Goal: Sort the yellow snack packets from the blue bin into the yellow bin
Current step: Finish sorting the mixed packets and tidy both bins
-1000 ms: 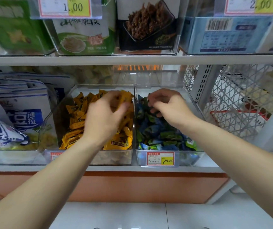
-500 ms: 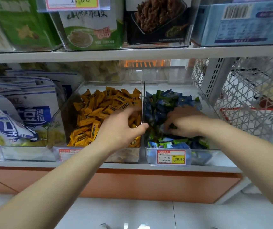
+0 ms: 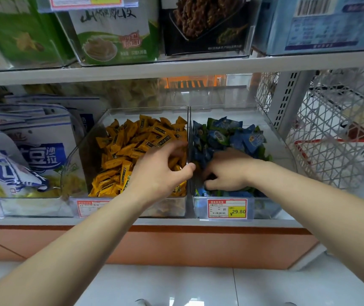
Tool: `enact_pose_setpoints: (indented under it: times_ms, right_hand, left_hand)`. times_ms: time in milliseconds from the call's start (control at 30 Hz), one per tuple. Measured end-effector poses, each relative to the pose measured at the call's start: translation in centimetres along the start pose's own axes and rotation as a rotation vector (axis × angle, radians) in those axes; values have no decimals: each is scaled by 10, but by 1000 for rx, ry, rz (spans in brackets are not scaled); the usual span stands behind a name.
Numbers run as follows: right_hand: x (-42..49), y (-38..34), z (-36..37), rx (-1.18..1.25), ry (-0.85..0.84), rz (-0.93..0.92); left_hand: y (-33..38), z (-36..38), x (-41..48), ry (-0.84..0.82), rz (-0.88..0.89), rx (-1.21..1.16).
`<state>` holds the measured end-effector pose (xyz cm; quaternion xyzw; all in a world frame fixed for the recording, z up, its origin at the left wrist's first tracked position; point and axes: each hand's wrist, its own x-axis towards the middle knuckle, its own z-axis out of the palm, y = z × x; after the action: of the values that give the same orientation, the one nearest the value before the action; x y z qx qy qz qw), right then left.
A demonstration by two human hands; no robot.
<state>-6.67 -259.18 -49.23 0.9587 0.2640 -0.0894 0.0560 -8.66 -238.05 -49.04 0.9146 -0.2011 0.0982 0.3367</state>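
Both hands slid lower toward the bin fronts. Two clear bins mid-frame: yellow bin point(image 3: 81, 157) heaped with yellow snack packets point(image 3: 128, 146), blue bin point(image 3: 274, 140) with blue packets point(image 3: 223, 135). Left hand point(image 3: 160, 173) sits over the yellow pile, thumb at the divider; right hand point(image 3: 228, 171) digs into the blue ones. Fingers curled on both, can't tell what they're holding.

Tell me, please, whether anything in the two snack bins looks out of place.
Nothing clearly does. The yellow bin holds only yellow packets, as far as I can see. The blue bin mixes green packets with blue packets; no stray yellow one shows, though the right hand covers part of the pile.
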Motion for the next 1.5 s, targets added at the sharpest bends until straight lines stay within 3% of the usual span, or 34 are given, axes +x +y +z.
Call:
enact_pose_setpoints:
  times_ms: [167,367,433,500,600,733,1067,1233,1400,1500]
  right_hand:
    - [-5,16,-13,-60,-130,85]
    - [0,11,-16,-158,-28,274]
    - [4,4,-18,-148,83,213]
    - [6,-3,-19,62,160,81]
    - [7,-11,-16,307,-8,20]
    - [7,-8,-7,220,-279,90]
    - [17,-3,-17,218,-547,103]
    - [2,3,-10,236,-230,111]
    - [-22,15,-30,613,319,212]
    - [-29,11,-37,881,428,150]
  left_hand:
    - [-2,1,2,-2,-7,-9]
    - [-2,0,2,-8,-10,-9]
    - [-1,1,2,-1,-16,-7]
    - [-1,1,2,0,-21,-9]
    - [-2,2,2,-2,-24,-6]
    - [-1,1,0,-5,-26,2]
    - [4,-2,-1,-31,-28,-1]
    - [3,-2,1,-31,-35,-29]
    - [13,-2,3,71,53,-26]
    - [25,-3,7,108,178,0]
